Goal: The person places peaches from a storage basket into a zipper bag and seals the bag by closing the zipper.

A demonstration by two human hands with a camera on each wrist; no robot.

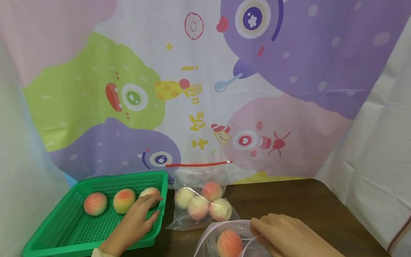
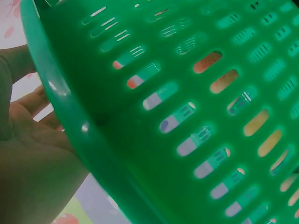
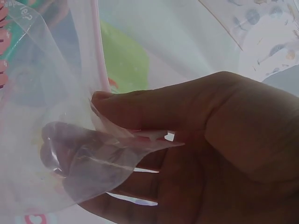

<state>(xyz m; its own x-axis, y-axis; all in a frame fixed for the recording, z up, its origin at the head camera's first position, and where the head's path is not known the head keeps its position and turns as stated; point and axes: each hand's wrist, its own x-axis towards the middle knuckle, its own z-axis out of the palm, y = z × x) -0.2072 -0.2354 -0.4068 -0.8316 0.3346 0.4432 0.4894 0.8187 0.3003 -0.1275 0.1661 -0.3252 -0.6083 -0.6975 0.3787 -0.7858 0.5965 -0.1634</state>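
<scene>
Left hand [image 1: 136, 221] is over the right-hand peach [image 1: 149, 192] in the green basket [image 1: 93, 228], fingers fairly straight and laid across the fruit, thumb apart from them; no firm grip shows, and whether the fingertips press on the skin can't be made out. Left wrist view mostly gets the basket wall, so no help there. Two more peaches sit on the basket floor, the middle peach [image 1: 124, 201] and the left peach [image 1: 95, 203], all in a loose row toward the far side with gaps between, which probably leaves room for fingers around each. Right hand [image 1: 285, 232] pinches the rim of the near bag [image 1: 207, 235], thumb on one side and fingers on the other; likely held there because the plastic is limp and would sag, and the pinch makes the mouth gape upward. At least one peach [image 1: 229, 243] is inside it, low in the frame; the bag's bottom is cut off. Far bag [image 1: 184, 222] stands on the worktop [image 1: 282, 198] between basket and near bag, just beyond the latter, with four peaches [image 1: 212, 191] in it and its red strip on top, looking zipped; the fruit's weight seems to prop it upright. Basket on the left, near bag on the right, presumably one side per hand. Cartoon backdrop [image 1: 199, 53] hangs behind.
</scene>
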